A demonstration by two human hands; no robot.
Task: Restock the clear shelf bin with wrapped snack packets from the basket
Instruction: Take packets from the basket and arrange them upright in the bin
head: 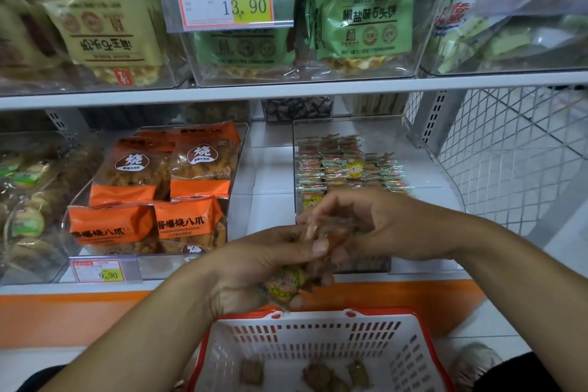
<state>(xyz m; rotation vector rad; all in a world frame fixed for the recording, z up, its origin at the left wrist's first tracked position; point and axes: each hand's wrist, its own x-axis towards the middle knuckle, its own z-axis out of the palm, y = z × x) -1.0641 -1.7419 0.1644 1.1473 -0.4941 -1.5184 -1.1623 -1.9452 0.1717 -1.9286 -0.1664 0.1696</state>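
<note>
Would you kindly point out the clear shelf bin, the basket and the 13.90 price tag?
clear shelf bin (378, 129): head view, bare back wall.
basket (318, 315): head view, red top rim.
13.90 price tag (251, 6): head view, yellow price patch.

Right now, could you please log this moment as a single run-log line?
left hand: grips snack packets | right hand: pinches same bunch | basket: few packets left | clear bin: partly filled

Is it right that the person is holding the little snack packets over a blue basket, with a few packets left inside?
Not quite: the basket is white with a red rim, not blue. The head view shows both hands, left hand and right hand, holding snack packets above it, and a few packets left inside.
</note>
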